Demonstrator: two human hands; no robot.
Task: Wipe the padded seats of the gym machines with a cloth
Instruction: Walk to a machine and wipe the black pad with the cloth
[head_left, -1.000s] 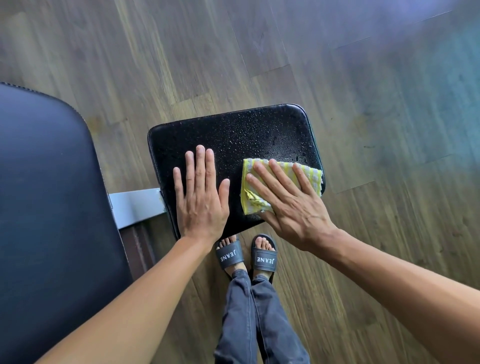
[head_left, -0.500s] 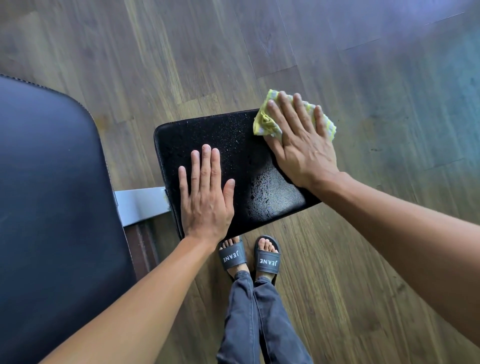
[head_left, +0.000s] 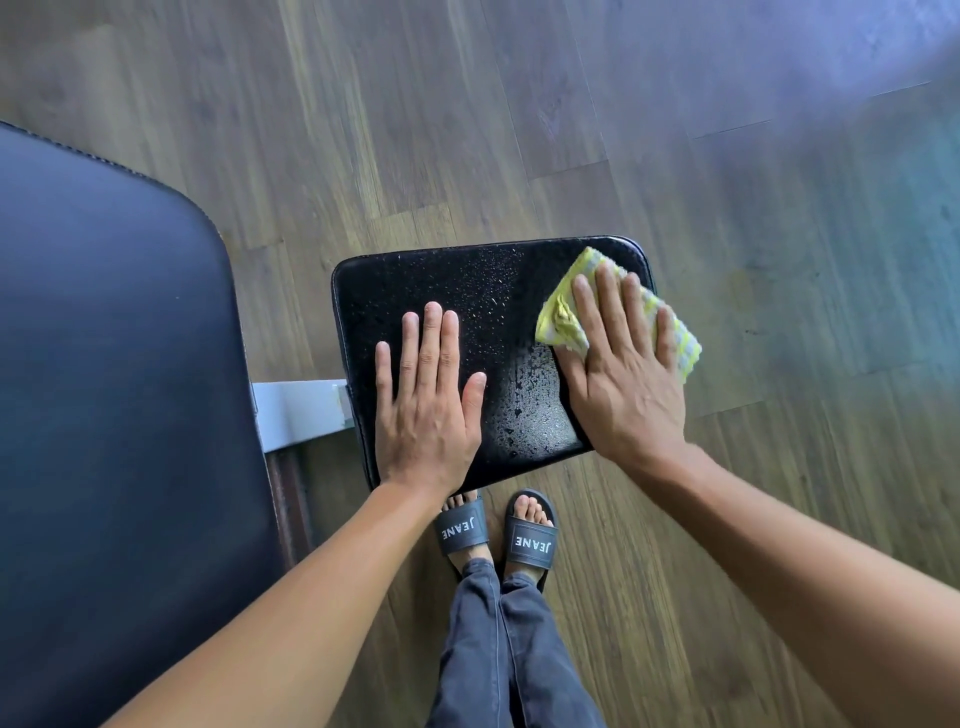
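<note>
**Where are you in the job?**
I'm mid-wipe on the small black seat pad (head_left: 467, 280). My right hand (head_left: 623, 374) lies flat on the yellow cloth (head_left: 558, 322), fingers straight, pressing it down rather than clutching it. The cloth sits on the pad's far right corner, and part of it hangs over the right edge.

**And your other hand?**
My left hand (head_left: 426, 410) is spread flat on the near left part of the pad, palm down and holding nothing. I'd say it's steadying the seat.

**How much of the pad is left to do?**
A fair bit, I think. Droplets (head_left: 488, 291) bead the far middle of the pad, and more lie in the near strip between my two hands. What's under my left palm I can't see.

**So what does the next move call for?**
I should draw the cloth left across the wet middle with even pressure, keeping it flat so it doesn't bunch. Then I lift my left hand out of the way to reach that patch.

**Anything after this pad?**
The big dark pad (head_left: 114, 364) is to the left, past the grey metal bar (head_left: 301, 410). I can't tell from here whether it needs wiping.
</note>
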